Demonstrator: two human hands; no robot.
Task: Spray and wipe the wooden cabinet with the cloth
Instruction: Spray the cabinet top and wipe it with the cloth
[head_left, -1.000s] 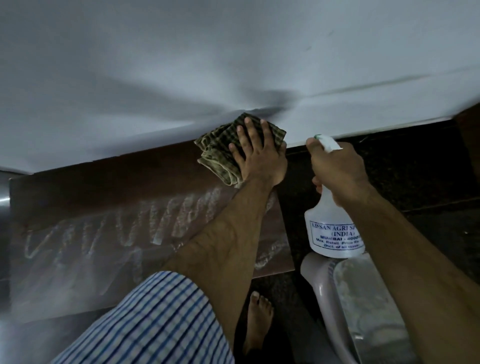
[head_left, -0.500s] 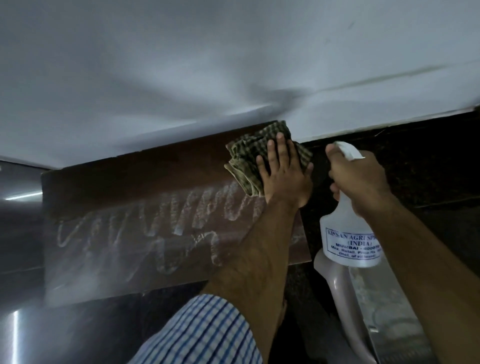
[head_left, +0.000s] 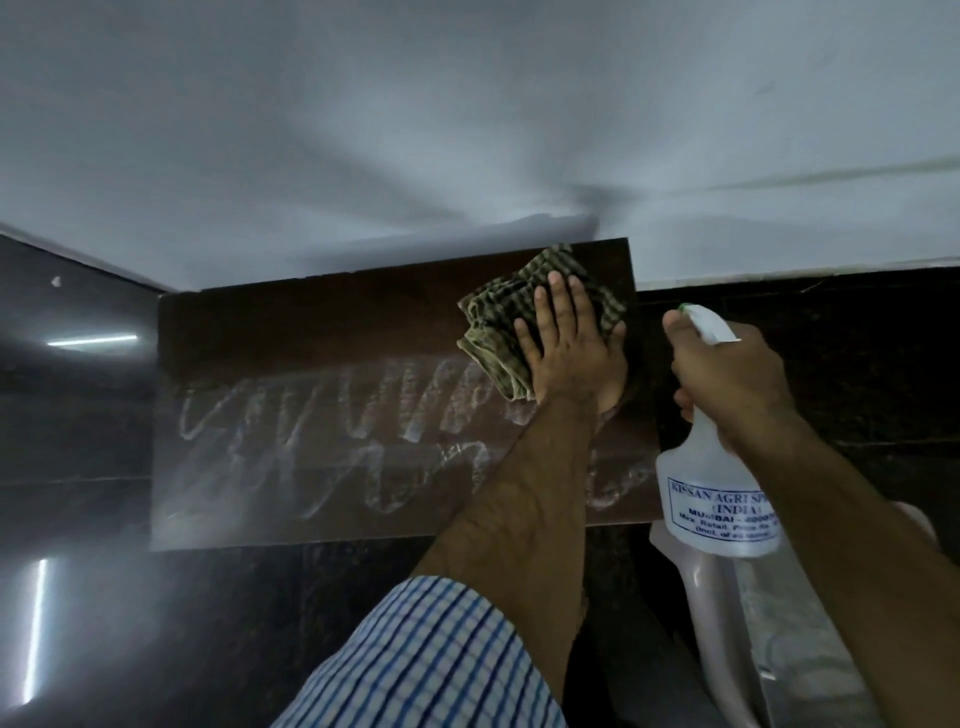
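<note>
Cloth (head_left: 498, 332) at cabinet's (head_left: 311, 332) top right corner
Left hand (head_left: 569, 348) presses it flat-fingered; streaks (head_left: 322, 415) run leftward. Right hand (head_left: 727, 384) grips the spray bottle (head_left: 711, 499).

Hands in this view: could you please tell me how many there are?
2. The left hand presses the cloth flat on the wooden cabinet near its upper right corner; the right hand grips the spray bottle just right of the cabinet. None looks hidden.

Dim, soft focus; glare streaks left; wide-angle edge distortion.
</note>
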